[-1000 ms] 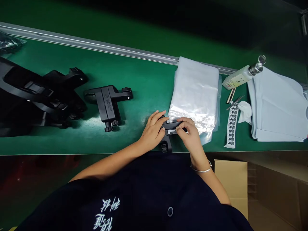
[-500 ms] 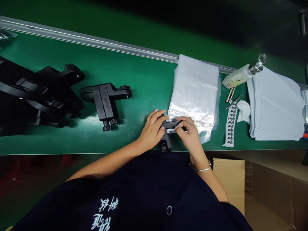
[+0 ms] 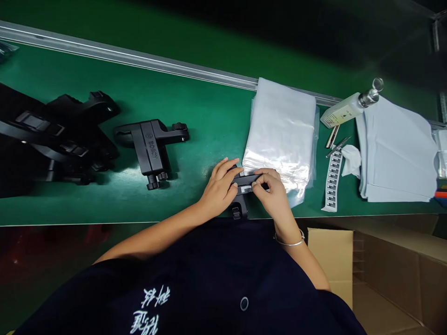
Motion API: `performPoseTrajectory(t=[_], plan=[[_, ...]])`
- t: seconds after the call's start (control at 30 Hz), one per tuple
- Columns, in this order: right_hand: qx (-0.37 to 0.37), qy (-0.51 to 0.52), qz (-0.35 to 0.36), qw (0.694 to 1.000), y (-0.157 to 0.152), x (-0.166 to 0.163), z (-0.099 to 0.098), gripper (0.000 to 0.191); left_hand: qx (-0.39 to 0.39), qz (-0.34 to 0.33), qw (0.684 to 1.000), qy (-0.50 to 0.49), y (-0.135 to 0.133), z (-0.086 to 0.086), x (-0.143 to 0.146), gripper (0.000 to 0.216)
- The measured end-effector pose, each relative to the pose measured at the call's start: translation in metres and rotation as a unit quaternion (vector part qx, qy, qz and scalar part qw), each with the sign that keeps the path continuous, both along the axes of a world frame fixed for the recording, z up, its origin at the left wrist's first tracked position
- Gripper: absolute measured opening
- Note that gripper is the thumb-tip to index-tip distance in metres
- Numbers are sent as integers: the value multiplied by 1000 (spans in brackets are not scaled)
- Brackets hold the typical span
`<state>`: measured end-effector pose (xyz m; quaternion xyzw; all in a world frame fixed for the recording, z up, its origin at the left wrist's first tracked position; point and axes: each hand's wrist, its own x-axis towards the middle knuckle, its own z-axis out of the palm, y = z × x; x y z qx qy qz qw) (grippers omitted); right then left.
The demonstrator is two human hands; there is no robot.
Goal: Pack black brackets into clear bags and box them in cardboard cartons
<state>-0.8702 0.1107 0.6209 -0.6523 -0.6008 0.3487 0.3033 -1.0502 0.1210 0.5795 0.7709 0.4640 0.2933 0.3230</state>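
Observation:
A black plastic bracket (image 3: 240, 201) lies under both hands at the table's front edge, with a small white label (image 3: 246, 189) on its upper face. My left hand (image 3: 219, 188) is closed on its left end, thumb beside the label. At the other end, my right hand (image 3: 273, 188) has its fingers round the bracket, with thumb and index fingertip pinched together by the label's right edge. Whether those fingertips also grip the label is hidden. Left of the hands rests a similar black bracket (image 3: 149, 146) marked BOSCH.
Several more black brackets (image 3: 75, 130) are heaped at the left. Clear plastic bags (image 3: 281, 125) are stacked just beyond my hands. Rightward are a label strip (image 3: 333, 181), tweezers (image 3: 338, 147), crumpled tissue (image 3: 351, 161), a bottle (image 3: 344, 113) and white sheets (image 3: 398, 153). A cardboard box (image 3: 384, 288) stands below the edge.
The whole view has shifted slightly, so things sit a little further left. Both hands keep nearly the same hold on the bracket, with only a slight movement of the right fingertips.

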Motion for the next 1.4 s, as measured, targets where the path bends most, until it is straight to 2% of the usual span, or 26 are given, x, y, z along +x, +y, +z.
performPoseTrajectory(t=[0.27,0.37,0.47,0.57,0.63,0.8,0.97,1.1,1.2,1.4], plan=[[2,-10,17,1000,1,2,-1,14,3,-1,1000,2,1,-1,1,41],[2,-10,18,1000,2,3,0,15,27,7,1000,6,-1,0,-1,41],[6,-5,24,1000,2,4,1,15,131,6,991,4,-7,4,-7,42],[8,-7,30,999,3,3,1,15,254,-55,965,44,-12,9,-14,35],[8,-11,30,999,3,2,1,15,286,-90,949,94,-14,11,-17,31],[1,-3,26,1000,2,4,3,16,287,-111,940,144,-10,13,-19,34],[-13,80,-52,995,3,21,6,17,290,-117,938,150,-8,14,-19,32],[-10,55,-20,998,5,26,6,16,290,-138,937,139,-3,13,-22,33],[14,32,-4,999,5,23,4,15,251,-172,943,135,4,15,-24,36],[23,12,5,1000,4,21,1,14,168,-247,935,190,19,34,-17,51]])
